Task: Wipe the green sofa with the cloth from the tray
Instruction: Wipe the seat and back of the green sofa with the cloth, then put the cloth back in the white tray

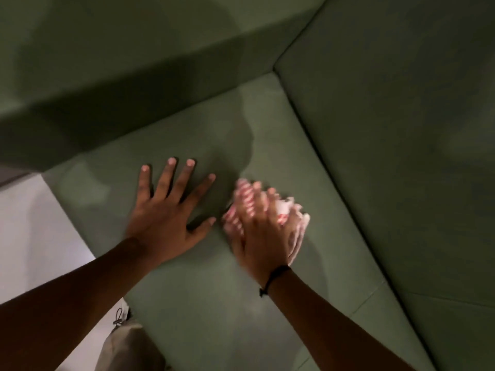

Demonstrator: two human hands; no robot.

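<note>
The green sofa (267, 135) fills most of the view, its seat cushion running from the middle down to the bottom right. My left hand (166, 210) lies flat on the seat with the fingers spread and nothing in it. Just to its right, my right hand (263, 231) presses a red-and-white striped cloth (239, 203) onto the seat. The hand and cloth are blurred by motion. A dark band sits on my right wrist. No tray is in view.
The sofa's backrest (401, 129) rises along the right and an armrest block (120, 76) crosses the upper left. Pale floor (32, 223) shows at the left beside the seat edge. My beige trouser leg (128, 346) is at the bottom.
</note>
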